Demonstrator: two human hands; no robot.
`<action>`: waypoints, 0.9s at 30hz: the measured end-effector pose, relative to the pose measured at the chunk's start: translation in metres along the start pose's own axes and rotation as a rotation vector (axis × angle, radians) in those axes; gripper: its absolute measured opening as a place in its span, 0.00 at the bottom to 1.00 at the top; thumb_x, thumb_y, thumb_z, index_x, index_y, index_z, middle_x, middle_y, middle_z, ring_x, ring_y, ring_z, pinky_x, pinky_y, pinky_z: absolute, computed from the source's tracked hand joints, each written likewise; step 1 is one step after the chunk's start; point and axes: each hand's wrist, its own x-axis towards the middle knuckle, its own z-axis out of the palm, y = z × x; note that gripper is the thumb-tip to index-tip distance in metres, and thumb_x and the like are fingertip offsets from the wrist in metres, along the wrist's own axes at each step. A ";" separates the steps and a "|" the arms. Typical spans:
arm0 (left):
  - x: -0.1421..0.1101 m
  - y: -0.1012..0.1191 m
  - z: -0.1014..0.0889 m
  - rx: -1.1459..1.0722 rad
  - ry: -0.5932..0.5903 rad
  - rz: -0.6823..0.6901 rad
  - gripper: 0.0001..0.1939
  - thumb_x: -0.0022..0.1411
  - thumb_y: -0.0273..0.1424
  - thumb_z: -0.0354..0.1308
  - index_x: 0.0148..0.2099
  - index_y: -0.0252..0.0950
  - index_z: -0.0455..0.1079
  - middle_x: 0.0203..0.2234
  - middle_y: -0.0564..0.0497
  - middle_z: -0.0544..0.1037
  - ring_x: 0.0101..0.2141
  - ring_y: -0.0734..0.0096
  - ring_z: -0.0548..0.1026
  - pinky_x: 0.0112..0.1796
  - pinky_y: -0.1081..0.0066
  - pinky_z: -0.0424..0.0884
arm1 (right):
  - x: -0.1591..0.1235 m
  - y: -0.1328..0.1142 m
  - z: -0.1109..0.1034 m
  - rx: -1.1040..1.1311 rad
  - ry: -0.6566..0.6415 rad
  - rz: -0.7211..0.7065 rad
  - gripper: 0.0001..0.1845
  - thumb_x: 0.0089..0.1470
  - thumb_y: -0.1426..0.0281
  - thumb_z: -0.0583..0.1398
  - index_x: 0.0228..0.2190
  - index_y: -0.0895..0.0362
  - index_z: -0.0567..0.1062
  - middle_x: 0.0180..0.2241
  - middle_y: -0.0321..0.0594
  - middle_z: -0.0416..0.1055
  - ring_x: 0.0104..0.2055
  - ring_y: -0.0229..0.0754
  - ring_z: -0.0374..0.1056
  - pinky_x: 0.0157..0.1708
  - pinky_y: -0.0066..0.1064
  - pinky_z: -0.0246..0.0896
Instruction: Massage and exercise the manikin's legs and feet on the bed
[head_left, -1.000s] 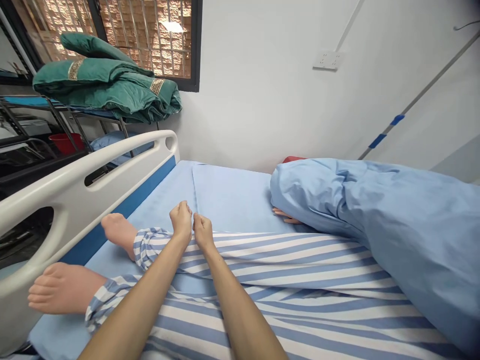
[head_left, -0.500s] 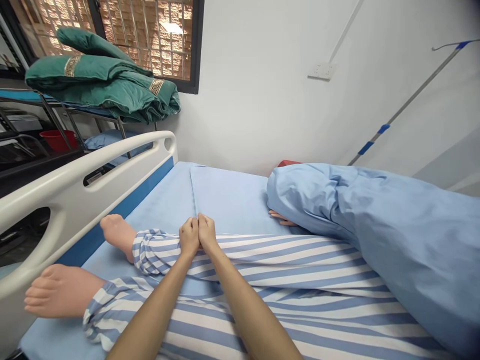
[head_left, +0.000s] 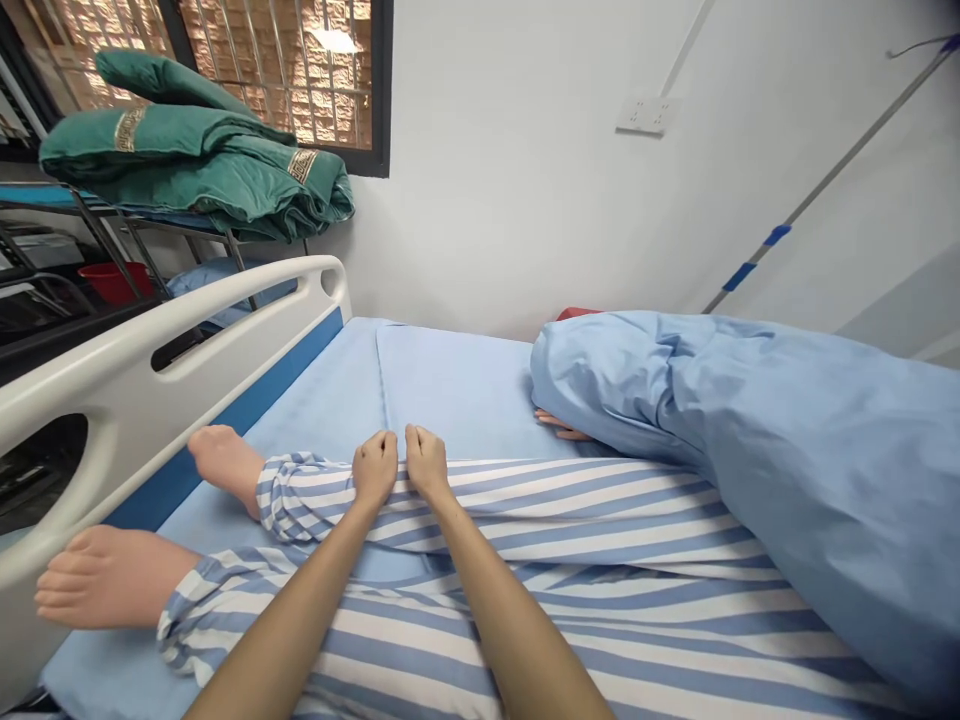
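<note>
My left hand (head_left: 375,466) and my right hand (head_left: 426,460) are both closed into fists, side by side with a narrow gap between them. Both are over the far leg of a manikin in blue-and-white striped trousers (head_left: 540,500); whether they touch the cloth I cannot tell. Nothing shows in either fist. The manikin's bare far foot (head_left: 226,462) and near foot (head_left: 112,578) point toward the footboard. A light blue quilt (head_left: 795,420) is pushed up at the right, with fingertips (head_left: 559,425) of a manikin hand showing under its edge.
A white bed board (head_left: 187,300) with cut-outs borders the left end of the blue-sheeted mattress (head_left: 457,380). Behind it, folded green bedding (head_left: 202,170) lies on a metal-framed bed beside a window. A pole (head_left: 832,170) with blue clamps leans along the wall at right.
My fists came together over the far leg half a second ago and have now parted slightly. They are lower in view than a second ago. The camera view has shifted a little.
</note>
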 end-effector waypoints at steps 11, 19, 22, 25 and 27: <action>0.015 0.047 0.020 -0.404 0.001 -0.077 0.16 0.55 0.36 0.44 0.17 0.38 0.49 0.13 0.59 0.53 0.19 0.78 0.55 0.22 0.75 0.52 | 0.008 0.004 -0.007 0.345 0.080 0.125 0.21 0.55 0.59 0.46 0.16 0.56 0.58 0.16 0.31 0.56 0.21 0.35 0.52 0.22 0.26 0.46; -0.006 0.031 0.029 -0.334 -0.035 -0.072 0.17 0.55 0.35 0.44 0.17 0.37 0.51 0.12 0.58 0.57 0.19 0.78 0.56 0.23 0.74 0.52 | 0.009 0.008 -0.004 0.330 0.125 0.204 0.19 0.54 0.61 0.47 0.15 0.54 0.56 0.14 0.32 0.53 0.21 0.36 0.52 0.21 0.27 0.47; -0.005 0.032 0.028 -0.274 -0.045 -0.060 0.17 0.56 0.35 0.43 0.17 0.37 0.52 0.13 0.57 0.59 0.20 0.77 0.57 0.24 0.74 0.52 | 0.009 0.002 -0.012 0.280 0.096 0.196 0.20 0.54 0.61 0.47 0.15 0.54 0.55 0.14 0.31 0.53 0.20 0.35 0.50 0.21 0.27 0.46; -0.004 0.033 0.030 -0.195 -0.061 -0.031 0.17 0.57 0.36 0.42 0.18 0.37 0.54 0.13 0.56 0.61 0.20 0.77 0.57 0.25 0.73 0.51 | 0.011 -0.010 -0.033 0.113 0.004 0.035 0.21 0.55 0.60 0.46 0.15 0.55 0.56 0.14 0.30 0.53 0.20 0.34 0.50 0.22 0.27 0.44; -0.005 0.033 0.032 -0.147 -0.058 -0.017 0.17 0.57 0.35 0.41 0.17 0.37 0.53 0.13 0.56 0.60 0.20 0.77 0.56 0.25 0.73 0.51 | 0.013 -0.017 -0.050 0.034 -0.028 -0.088 0.22 0.56 0.60 0.46 0.15 0.55 0.56 0.14 0.30 0.52 0.19 0.33 0.49 0.22 0.27 0.42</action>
